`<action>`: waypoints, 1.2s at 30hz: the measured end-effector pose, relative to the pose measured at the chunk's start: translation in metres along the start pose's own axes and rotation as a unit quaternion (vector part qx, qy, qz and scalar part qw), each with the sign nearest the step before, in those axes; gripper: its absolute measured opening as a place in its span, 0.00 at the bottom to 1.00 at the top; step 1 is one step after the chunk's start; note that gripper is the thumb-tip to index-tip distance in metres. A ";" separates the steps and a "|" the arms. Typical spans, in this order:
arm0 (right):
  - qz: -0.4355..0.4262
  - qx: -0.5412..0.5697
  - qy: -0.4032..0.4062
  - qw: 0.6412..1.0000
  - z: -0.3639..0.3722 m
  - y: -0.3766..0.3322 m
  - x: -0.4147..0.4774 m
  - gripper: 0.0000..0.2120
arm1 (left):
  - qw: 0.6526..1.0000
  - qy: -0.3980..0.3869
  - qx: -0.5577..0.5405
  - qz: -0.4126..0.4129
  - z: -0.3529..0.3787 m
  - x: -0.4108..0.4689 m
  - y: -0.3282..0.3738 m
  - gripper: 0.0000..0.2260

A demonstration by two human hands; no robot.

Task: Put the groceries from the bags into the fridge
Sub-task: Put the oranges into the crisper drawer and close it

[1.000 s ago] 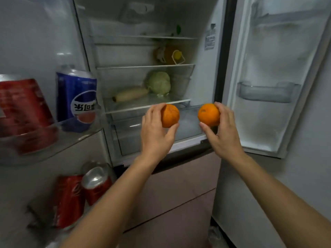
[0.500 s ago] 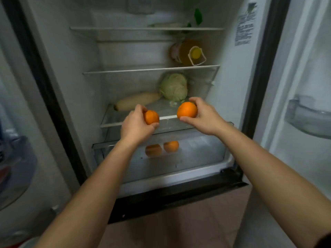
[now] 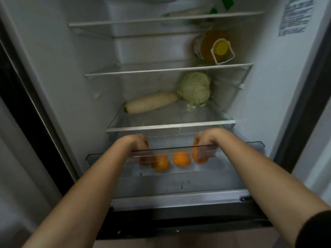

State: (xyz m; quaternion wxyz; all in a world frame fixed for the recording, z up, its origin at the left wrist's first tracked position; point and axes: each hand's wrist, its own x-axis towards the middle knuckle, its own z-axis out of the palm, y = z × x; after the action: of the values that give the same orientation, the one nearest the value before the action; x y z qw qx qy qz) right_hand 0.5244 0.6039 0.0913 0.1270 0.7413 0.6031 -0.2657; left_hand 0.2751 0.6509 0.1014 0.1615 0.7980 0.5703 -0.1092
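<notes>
Ideally, oranges (image 3: 197, 155) gripped by left hand (image 3: 137, 143) and right hand (image 3: 208, 137) are being set low inside the crisper drawer (image 3: 258, 143).

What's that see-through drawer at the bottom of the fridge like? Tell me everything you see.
The drawer is clear, slightly smoky plastic, slid partly out beneath the lowest glass shelf. Two oranges lie on its floor. The left hand and right hand reach in over its front rim, each holding another orange.

Clear glossy plastic drawer (image 3: 206, 176), lower centre. Round orange fruits (image 3: 181, 158) inside: soft-sheened peel. Long white radish (image 3: 150, 102): smooth. Pale green cabbage (image 3: 195, 88): matt, crinkled leaves. White printed paper label (image 3: 295, 17), upper right.
</notes>
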 end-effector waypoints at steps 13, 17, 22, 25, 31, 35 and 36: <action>-0.060 0.068 0.121 0.989 0.008 -0.003 0.005 0.12 | 0.998 0.015 -0.050 0.019 0.007 0.011 -0.007 0.12; -0.154 0.183 0.198 0.951 0.006 -0.004 -0.019 0.09 | 0.962 0.245 -0.107 0.058 -0.004 -0.011 -0.011 0.11; -0.183 0.124 0.449 0.866 0.015 -0.016 -0.052 0.18 | 0.853 0.505 -0.083 0.100 0.001 -0.061 -0.009 0.18; -0.203 0.116 0.583 0.778 0.050 -0.028 -0.058 0.21 | 0.776 0.612 -0.094 0.118 0.037 -0.093 -0.008 0.20; -0.262 0.085 0.682 0.678 0.153 -0.045 -0.050 0.28 | 0.772 0.631 -0.063 0.048 0.145 -0.133 -0.013 0.21; -0.293 0.040 0.647 0.703 0.202 -0.056 -0.038 0.33 | 0.798 0.602 0.006 -0.013 0.186 -0.163 -0.029 0.24; -0.298 0.039 0.637 0.710 0.210 -0.061 -0.039 0.34 | 0.802 0.596 0.018 -0.027 0.192 -0.173 -0.033 0.25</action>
State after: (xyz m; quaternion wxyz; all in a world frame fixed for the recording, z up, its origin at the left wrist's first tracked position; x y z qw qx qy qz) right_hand 0.4100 0.4795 -0.0525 -0.4023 0.5208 0.7193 0.2224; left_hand 0.1893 0.4361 -0.0182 -0.2273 0.6931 0.5732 0.3734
